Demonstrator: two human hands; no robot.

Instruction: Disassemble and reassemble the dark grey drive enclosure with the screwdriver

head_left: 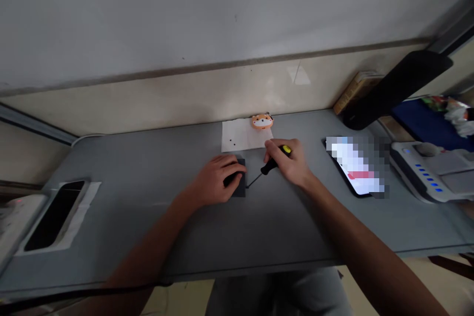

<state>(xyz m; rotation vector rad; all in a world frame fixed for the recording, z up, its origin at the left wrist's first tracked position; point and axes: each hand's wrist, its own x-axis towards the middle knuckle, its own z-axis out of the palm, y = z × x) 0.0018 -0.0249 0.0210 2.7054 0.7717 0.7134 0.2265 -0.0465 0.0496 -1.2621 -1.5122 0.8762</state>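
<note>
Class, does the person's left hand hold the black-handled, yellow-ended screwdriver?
No, the right hand grips that screwdriver; the left hand partly covers a dark, flat rectangle.

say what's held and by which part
The right hand holds a screwdriver by its handle; the left hand touches a dark rectangular object, grip unclear.

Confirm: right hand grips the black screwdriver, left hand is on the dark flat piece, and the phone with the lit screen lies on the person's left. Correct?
Not quite: the lit phone lies on the person's right, as the head view shows. The right hand does grip the black screwdriver, and the left hand is on the dark flat piece.
</note>
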